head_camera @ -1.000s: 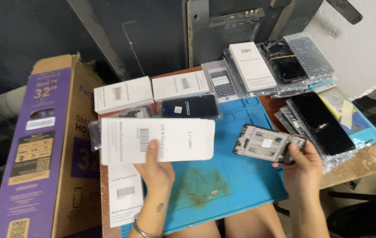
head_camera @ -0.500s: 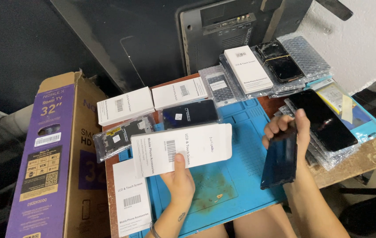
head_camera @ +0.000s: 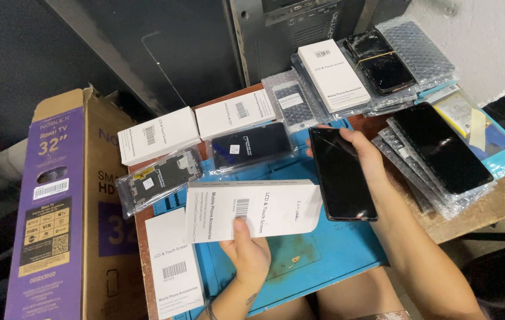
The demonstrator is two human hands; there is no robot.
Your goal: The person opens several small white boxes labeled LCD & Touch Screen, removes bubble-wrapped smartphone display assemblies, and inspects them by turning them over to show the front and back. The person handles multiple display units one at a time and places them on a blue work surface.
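- The left hand (head_camera: 251, 252) is closed on a flat white cardboard sleeve with a barcode label (head_camera: 252, 210), thumb pressed on top near the barcode and the fingers hidden beneath; the sleeve hangs just above the blue rubber work mat (head_camera: 329, 249), near the middle of the scene
- The right hand (head_camera: 364, 155) is clamped on a slim black glass phone screen panel (head_camera: 341, 175), fingers wrapped over its far end and right edge; the panel sits just right of the sleeve, their edges close or perhaps overlapping, which this angle does not settle
- The panel's long axis runs far to near, leaning slightly right at the near end, with the glossy face up towards the camera
- The sleeve's long axis runs left to right, its rounded end pointing right at the panel; that may be the open mouth, though the view is too flat to be sure
- To handle this well, grip the panel by its edges only, keep fingertips off the glass and avoid flexing it
- Hold the sleeve level and steady, and keep both over the mat, away from the bubble-wrapped screens (head_camera: 436, 148) stacked on the right of the wooden table (head_camera: 501, 198)
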